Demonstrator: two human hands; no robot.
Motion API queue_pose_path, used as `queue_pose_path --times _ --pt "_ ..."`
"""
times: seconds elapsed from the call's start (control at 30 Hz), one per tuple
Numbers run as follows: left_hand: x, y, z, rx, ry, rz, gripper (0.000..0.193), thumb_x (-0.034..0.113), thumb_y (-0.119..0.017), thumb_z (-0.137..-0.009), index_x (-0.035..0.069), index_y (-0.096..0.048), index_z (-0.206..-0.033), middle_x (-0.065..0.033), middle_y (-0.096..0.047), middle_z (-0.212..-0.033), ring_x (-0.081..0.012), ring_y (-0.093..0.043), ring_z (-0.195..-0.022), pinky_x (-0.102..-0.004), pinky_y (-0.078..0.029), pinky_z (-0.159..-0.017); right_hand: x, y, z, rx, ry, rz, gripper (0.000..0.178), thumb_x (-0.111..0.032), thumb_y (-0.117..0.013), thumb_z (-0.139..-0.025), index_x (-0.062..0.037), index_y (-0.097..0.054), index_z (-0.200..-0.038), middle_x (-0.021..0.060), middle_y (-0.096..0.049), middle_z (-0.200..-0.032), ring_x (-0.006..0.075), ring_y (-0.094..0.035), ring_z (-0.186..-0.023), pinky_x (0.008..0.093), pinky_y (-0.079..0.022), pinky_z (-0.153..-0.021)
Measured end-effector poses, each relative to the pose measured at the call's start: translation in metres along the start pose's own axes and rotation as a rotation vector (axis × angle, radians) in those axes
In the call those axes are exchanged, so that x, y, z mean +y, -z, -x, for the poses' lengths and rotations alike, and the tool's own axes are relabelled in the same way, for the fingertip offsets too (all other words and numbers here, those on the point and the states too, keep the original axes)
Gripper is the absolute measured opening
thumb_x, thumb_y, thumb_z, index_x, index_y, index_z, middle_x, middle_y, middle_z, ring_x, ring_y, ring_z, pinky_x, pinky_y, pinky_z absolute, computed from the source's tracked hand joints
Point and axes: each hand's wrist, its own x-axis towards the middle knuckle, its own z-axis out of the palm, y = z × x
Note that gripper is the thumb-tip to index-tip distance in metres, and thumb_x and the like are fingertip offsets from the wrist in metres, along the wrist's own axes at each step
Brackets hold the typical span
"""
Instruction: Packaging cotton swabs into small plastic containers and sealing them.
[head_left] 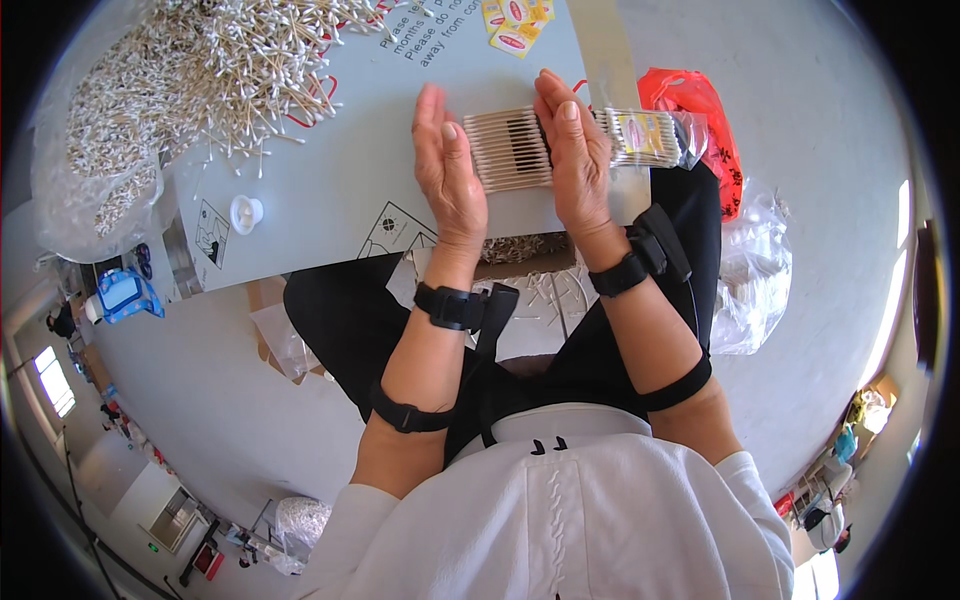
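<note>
In the head view, the left hand point(450, 180) and right hand point(580, 165) are flat, straight-fingered, palms facing, with a neat row of beige-stemmed cotton swabs point(495, 155) between them. Just right of the right hand lies a clear, yellow-labelled swab packet point(655, 136).

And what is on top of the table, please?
A pile of cotton swabs, a round white piece, yellow labels, a row of swabs between the left hand and right hand, and partly a swab packet. The pile hides the tabletop beneath it.
</note>
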Motion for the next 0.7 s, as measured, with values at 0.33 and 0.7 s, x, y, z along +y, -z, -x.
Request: queue_pose_path --times 0.33,0.7 --pt "0.010 0.021 0.021 -0.515 -0.296 -1.220 0.095 0.059 -0.062 -0.083 0.007 -0.025 -0.153 -0.0152 -0.021 -0.160 -0.0304 -0.020 -0.148 -0.0555 -0.014 -0.118 -0.019 0.033 0.021 -0.040 0.028 0.311 0.022 -0.002 -0.062 -0.092 0.0022 -0.063 -0.113 0.0097 -0.065 -0.110 0.0154 -0.062 -0.097 0.0277 -0.050 -0.086" --pt "0.003 0.021 0.023 -0.504 -0.316 -1.237 0.094 0.058 -0.063 -0.083 0.008 -0.026 -0.152 -0.0140 -0.023 -0.160 -0.0287 -0.020 -0.149 -0.0553 -0.013 -0.118 -0.030 0.036 0.036 -0.191 0.186 0.831 0.008 -0.002 -0.067 -0.082 -0.0064 -0.068 -0.089 0.0089 -0.060 -0.084 0.0284 -0.062 -0.074 0.0359 -0.050 -0.064"
